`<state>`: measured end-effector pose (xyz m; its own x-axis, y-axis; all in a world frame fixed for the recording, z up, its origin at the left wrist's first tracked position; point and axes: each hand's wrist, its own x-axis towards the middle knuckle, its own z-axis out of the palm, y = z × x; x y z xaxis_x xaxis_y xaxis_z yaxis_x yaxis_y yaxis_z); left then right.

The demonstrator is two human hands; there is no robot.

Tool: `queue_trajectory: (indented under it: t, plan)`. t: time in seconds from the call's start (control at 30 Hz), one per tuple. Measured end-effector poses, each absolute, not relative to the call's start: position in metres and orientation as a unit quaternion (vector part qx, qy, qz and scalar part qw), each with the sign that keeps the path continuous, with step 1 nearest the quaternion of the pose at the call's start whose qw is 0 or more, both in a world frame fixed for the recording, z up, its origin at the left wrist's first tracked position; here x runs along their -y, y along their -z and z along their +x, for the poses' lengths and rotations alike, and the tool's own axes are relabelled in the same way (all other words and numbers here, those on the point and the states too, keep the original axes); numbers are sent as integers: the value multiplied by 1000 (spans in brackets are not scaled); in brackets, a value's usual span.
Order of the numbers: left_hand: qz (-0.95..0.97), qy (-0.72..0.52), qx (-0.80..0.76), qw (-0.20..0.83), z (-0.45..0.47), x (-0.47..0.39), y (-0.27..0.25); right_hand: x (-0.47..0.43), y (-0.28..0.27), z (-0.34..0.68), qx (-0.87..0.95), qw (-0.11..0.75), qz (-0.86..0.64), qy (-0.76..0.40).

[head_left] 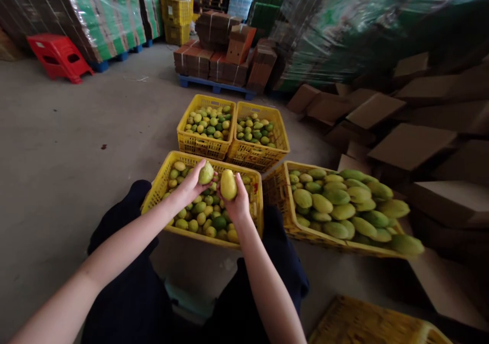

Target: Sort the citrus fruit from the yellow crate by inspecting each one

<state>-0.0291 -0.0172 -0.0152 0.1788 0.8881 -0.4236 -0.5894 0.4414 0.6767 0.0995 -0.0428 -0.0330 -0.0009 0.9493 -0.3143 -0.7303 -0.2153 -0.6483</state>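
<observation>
My left hand [197, 177] is closed around a greenish lemon [206, 173], its stem end facing up. Beside it, my right hand [237, 197] grips a yellower, longer lemon [228, 185] upright. Both hands are raised over a yellow plastic crate [153, 193] between my knees. Loose green and yellow lemons [199, 207] fill the crate's lower part, and my forearms hide some of them. The two held fruits are close together but apart.
Behind stand two more yellow crates [204, 142] of lemons. At right, a crate [286, 196] is heaped with large papaya-like fruits [344, 211]. Cardboard boxes [414, 145] are piled farther right. A red stool [59, 56], flattened cartons on a blue pallet [216, 85] and wrapped stacks [103, 15] stand beyond.
</observation>
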Motion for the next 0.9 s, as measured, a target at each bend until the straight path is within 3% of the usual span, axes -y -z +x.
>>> queue_trajectory:
  t: [0.13,0.47,0.9]
  plan:
    - [138,-478,-400,770,-26,16,10,34,34,106,60,611,-372,-697]
    - [122,-469,-353,800,-32,19,14,40,29,114,119,588,-290,-745]
    - [-50,-604,-252,754,-20,9,48,26,54,100,30,648,-250,-718]
